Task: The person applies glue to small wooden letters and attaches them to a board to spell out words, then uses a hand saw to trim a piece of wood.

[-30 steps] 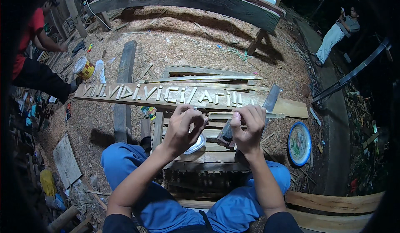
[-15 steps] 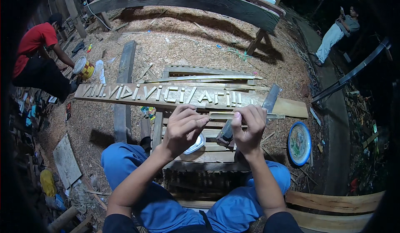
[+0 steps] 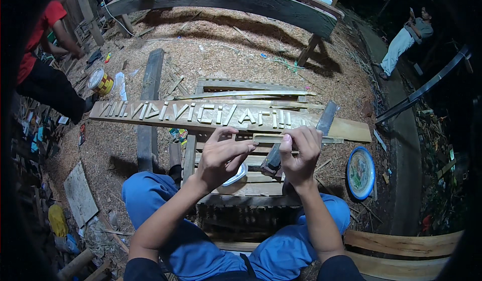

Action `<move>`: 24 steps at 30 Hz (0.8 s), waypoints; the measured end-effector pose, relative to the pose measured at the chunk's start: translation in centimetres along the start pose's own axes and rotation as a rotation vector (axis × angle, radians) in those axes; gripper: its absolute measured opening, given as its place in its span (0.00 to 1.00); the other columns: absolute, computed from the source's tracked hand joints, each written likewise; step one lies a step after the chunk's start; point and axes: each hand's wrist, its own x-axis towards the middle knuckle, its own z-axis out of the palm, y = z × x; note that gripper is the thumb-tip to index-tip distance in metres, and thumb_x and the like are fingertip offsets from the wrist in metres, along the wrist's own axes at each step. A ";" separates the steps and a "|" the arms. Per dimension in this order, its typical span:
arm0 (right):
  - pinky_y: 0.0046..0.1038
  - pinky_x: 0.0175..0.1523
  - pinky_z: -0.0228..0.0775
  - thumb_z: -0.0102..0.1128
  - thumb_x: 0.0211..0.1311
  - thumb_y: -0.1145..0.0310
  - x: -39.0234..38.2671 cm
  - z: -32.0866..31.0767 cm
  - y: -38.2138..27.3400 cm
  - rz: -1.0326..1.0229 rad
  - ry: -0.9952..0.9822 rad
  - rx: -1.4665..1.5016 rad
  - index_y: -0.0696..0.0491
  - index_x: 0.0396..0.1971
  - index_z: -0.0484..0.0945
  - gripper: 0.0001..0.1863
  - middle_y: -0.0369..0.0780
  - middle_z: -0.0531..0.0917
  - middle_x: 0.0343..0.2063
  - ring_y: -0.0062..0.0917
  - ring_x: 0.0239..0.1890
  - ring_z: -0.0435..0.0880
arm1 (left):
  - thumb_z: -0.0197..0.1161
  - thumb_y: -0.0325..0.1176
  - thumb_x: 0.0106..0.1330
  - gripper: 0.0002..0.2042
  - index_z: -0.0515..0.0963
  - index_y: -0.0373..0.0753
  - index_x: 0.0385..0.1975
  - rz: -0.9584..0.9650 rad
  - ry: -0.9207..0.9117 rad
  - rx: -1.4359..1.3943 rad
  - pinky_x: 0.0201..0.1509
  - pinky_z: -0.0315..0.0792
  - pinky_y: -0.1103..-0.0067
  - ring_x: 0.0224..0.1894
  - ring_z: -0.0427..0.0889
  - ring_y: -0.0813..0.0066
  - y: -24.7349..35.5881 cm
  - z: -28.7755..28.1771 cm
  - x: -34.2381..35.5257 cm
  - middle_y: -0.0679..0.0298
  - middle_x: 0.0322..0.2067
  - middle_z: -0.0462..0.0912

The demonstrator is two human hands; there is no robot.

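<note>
Head view: the right hand [image 3: 303, 155] is pinching the strip [image 3: 269, 139] by the near edge of the plank [image 3: 351, 130]; the left hand [image 3: 221, 158] is reaching its left tip, grip unclear. Loosening fingers could be dropping the strip onto the saw [image 3: 327, 118].

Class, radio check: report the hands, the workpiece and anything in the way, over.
Right hand pinching narrow tan wooden strip; left hand near strip's left end, contact unclear. Strip held crosswise. Grey metal saw blade beyond strip, over long wooden board.
</note>
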 end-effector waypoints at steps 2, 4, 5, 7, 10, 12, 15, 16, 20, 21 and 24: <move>0.37 0.44 0.63 0.61 0.59 0.69 0.0 0.0 0.0 -0.001 0.001 0.000 0.52 0.27 0.80 0.04 0.38 0.77 0.25 0.35 0.32 0.76 | 0.70 0.20 0.64 0.09 0.83 0.40 0.42 0.005 0.007 0.000 0.58 0.78 0.62 0.33 0.92 0.70 0.0 0.1 0.1 0.59 0.36 0.93; 0.37 0.44 0.63 0.60 0.59 0.69 -0.1 -0.1 0.0 0.009 -0.010 0.000 0.52 0.27 0.81 0.04 0.38 0.77 0.25 0.35 0.32 0.76 | 0.70 0.21 0.64 0.09 0.83 0.40 0.42 0.011 0.014 -0.001 0.58 0.78 0.62 0.33 0.92 0.70 0.0 0.1 0.1 0.60 0.36 0.93; 0.37 0.44 0.63 0.60 0.59 0.69 -0.1 -0.1 0.0 0.009 -0.010 -0.001 0.52 0.27 0.81 0.04 0.38 0.77 0.25 0.35 0.32 0.76 | 0.70 0.21 0.64 0.09 0.83 0.40 0.42 0.005 0.011 -0.001 0.58 0.78 0.62 0.34 0.92 0.69 0.1 0.2 0.1 0.60 0.36 0.93; 0.38 0.45 0.63 0.60 0.60 0.68 -0.2 -0.1 0.1 0.020 -0.010 -0.017 0.51 0.29 0.81 0.04 0.38 0.77 0.26 0.35 0.33 0.76 | 0.70 0.21 0.65 0.09 0.83 0.40 0.42 -0.002 0.009 -0.002 0.58 0.78 0.63 0.34 0.92 0.69 0.1 0.2 0.1 0.60 0.37 0.93; 0.38 0.47 0.62 0.60 0.62 0.67 -0.4 0.1 0.1 0.079 -0.032 -0.029 0.51 0.31 0.81 0.05 0.38 0.78 0.28 0.35 0.35 0.76 | 0.70 0.21 0.64 0.09 0.83 0.40 0.41 -0.003 0.003 0.001 0.58 0.77 0.63 0.36 0.92 0.69 0.2 0.1 0.1 0.59 0.37 0.93; 0.38 0.47 0.61 0.60 0.64 0.66 -0.3 -0.1 0.0 0.083 -0.037 -0.030 0.51 0.32 0.82 0.05 0.38 0.78 0.28 0.34 0.36 0.76 | 0.70 0.20 0.64 0.09 0.84 0.40 0.41 -0.018 0.007 -0.005 0.59 0.77 0.63 0.38 0.93 0.70 0.3 0.2 0.2 0.60 0.38 0.93; 0.37 0.48 0.61 0.60 0.66 0.65 -0.2 -0.3 -0.3 0.082 -0.058 -0.021 0.50 0.33 0.82 0.06 0.38 0.79 0.30 0.34 0.37 0.76 | 0.69 0.20 0.64 0.08 0.84 0.40 0.40 -0.038 -0.003 -0.027 0.59 0.77 0.63 0.40 0.93 0.70 0.4 0.2 0.2 0.60 0.38 0.93; 0.37 0.49 0.61 0.61 0.67 0.64 -0.3 -0.3 -0.5 0.078 -0.074 -0.011 0.50 0.34 0.82 0.06 0.37 0.79 0.30 0.34 0.37 0.77 | 0.69 0.20 0.64 0.08 0.84 0.40 0.40 -0.039 -0.003 -0.027 0.59 0.77 0.63 0.40 0.93 0.70 0.4 0.3 0.1 0.60 0.38 0.93; 0.37 0.49 0.61 0.62 0.68 0.67 -0.5 0.0 -0.6 0.053 -0.092 -0.018 0.49 0.37 0.82 0.03 0.37 0.79 0.31 0.34 0.37 0.78 | 0.71 0.24 0.64 0.09 0.86 0.42 0.43 -0.065 -0.012 -0.043 0.61 0.76 0.62 0.40 0.92 0.72 0.2 0.4 -0.2 0.64 0.41 0.92; 0.37 0.48 0.62 0.63 0.67 0.70 -0.6 0.1 -0.6 0.017 -0.068 0.018 0.48 0.40 0.82 0.04 0.36 0.80 0.32 0.34 0.38 0.78 | 0.71 0.24 0.64 0.09 0.86 0.42 0.43 -0.070 -0.013 -0.042 0.61 0.76 0.62 0.40 0.92 0.71 0.2 0.5 -0.1 0.64 0.40 0.92; 0.37 0.48 0.63 0.65 0.64 0.74 -1.1 0.3 -0.4 -0.070 -0.039 0.063 0.47 0.44 0.81 0.10 0.36 0.80 0.34 0.33 0.38 0.80 | 0.73 0.23 0.61 0.10 0.86 0.41 0.42 -0.064 -0.011 -0.025 0.61 0.76 0.63 0.38 0.91 0.70 0.4 0.5 0.1 0.66 0.36 0.92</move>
